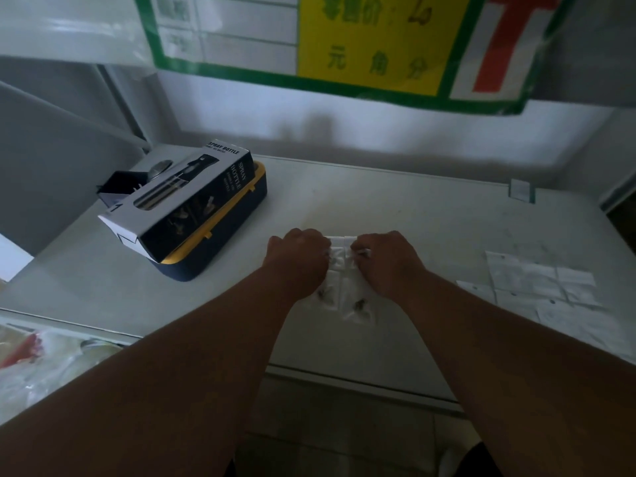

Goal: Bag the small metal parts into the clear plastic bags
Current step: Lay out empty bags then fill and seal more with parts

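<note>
Bags [356, 309] of clear plastic lie on the worktop [413, 215] between both wrists, dark metal parts [360, 304] showing through the near ends. Just beyond, the left hand [297, 258] and right hand [387, 258] pinch the bags' far ends with curled fingers. Empty bags [543, 287] lie right; a spray bottle box [179, 201] sits far left.

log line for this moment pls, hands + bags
left hand: grips left clear bag top | right hand: grips right clear bag top | metal parts: inside both bags | empty bags: right, on table
</note>
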